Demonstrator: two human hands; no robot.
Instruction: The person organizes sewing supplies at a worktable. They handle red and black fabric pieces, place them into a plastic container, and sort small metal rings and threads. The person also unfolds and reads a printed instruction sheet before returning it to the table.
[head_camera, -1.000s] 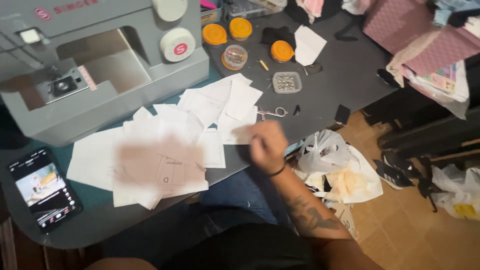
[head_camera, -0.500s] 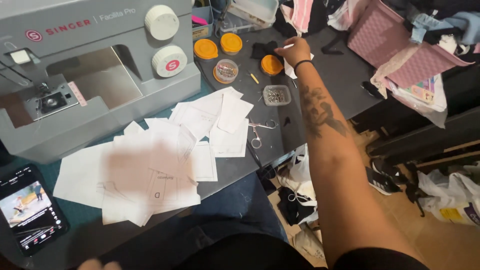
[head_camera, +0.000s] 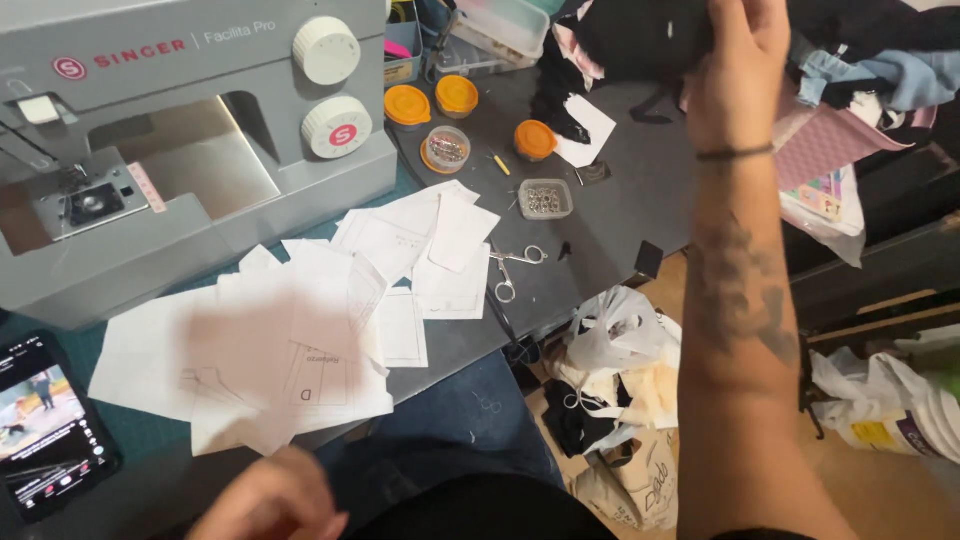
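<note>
right hand (head_camera: 735, 70) arm outstretched, fingers clamped on black cloth (head_camera: 640, 35) | left hand (head_camera: 265, 500) low, blurred, fingers unclear

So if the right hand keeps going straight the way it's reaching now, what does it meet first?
The right hand points toward the far edge of the table and is already on the black cloth there. Going on, it would likely press deeper into that cloth and the heap of clothes behind it, though depth is hard to judge.

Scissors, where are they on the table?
In the head view, the scissors lie on the grey table right of the white paper pieces, just below the small clear box of pins.
</note>
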